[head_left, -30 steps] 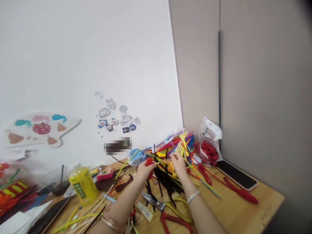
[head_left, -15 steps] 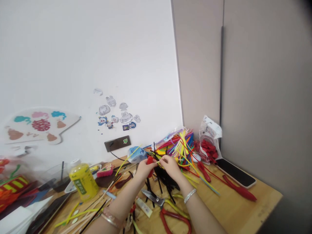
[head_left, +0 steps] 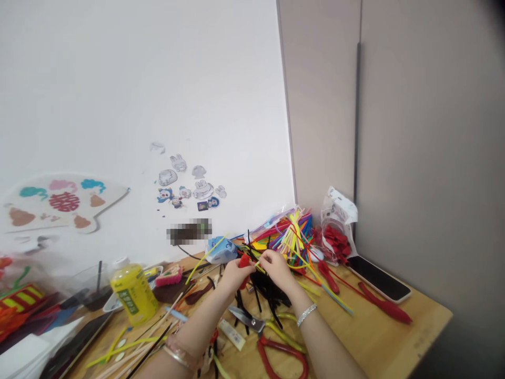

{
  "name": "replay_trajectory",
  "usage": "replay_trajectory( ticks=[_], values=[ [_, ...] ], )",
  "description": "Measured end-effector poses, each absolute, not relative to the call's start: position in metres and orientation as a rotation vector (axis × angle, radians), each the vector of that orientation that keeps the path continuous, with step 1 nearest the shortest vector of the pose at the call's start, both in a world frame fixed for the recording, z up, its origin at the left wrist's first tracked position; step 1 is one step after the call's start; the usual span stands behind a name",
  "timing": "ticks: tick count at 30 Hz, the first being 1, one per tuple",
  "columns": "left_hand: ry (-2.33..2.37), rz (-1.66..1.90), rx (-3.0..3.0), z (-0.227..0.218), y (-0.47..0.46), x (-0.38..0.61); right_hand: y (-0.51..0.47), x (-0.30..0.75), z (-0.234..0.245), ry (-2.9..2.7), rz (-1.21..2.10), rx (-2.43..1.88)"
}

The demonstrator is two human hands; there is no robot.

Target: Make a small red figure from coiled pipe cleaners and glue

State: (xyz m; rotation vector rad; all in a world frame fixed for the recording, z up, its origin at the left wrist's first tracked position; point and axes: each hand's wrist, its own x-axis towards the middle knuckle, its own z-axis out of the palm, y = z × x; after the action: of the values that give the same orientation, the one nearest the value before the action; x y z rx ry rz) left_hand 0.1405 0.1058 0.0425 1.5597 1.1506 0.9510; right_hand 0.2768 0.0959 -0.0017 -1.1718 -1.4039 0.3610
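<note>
My left hand (head_left: 232, 276) is closed on a small red fuzzy piece (head_left: 244, 260), part of it hidden by the fingers. From this piece a short yellow pipe cleaner (head_left: 258, 264) sticks out towards my right hand (head_left: 276, 268), whose thumb and fingers pinch it. Both hands are held close together over a pile of black pipe cleaners (head_left: 272, 289). Nearer to me, between the forearms, lie scissors (head_left: 252, 321) with red and yellow handles and a small tube (head_left: 231, 335).
A yellow bottle (head_left: 134, 295) stands left of the hands. Colourful pipe cleaners (head_left: 292, 234) fill the back, beside a bag of red balloons (head_left: 335, 239). On the right lie a phone (head_left: 381, 279) and a red balloon (head_left: 386, 304). Wooden sticks (head_left: 136, 352) lie at front left.
My right fingers have shifted slightly to the right, away from the left hand, and a bit more of the yellow pipe cleaner shows. The view has moved very slightly.
</note>
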Motion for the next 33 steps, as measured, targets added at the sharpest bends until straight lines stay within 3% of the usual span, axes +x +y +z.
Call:
replay_trajectory(
  ticks=[7, 15, 24, 33],
  values=[
    [1.118, 0.981, 1.554, 0.046, 0.105, 0.144, 0.095, 0.282, 0.005, -1.337, 0.227, -1.278],
    [1.159, 1.096, 1.553, 0.045, 0.103, 0.112, 0.075, 0.336, 0.016, -0.99, -0.111, -1.739],
    [1.283, 1.103, 1.529, 0.032, 0.074, 0.036, 0.09, 0.315, 0.0, -1.2, -0.062, -1.957],
    [1.422, 1.11, 1.373, -0.008, 0.062, -0.027, 0.088, 0.331, -0.003, -1.287, -0.011, -2.046]
  ],
)
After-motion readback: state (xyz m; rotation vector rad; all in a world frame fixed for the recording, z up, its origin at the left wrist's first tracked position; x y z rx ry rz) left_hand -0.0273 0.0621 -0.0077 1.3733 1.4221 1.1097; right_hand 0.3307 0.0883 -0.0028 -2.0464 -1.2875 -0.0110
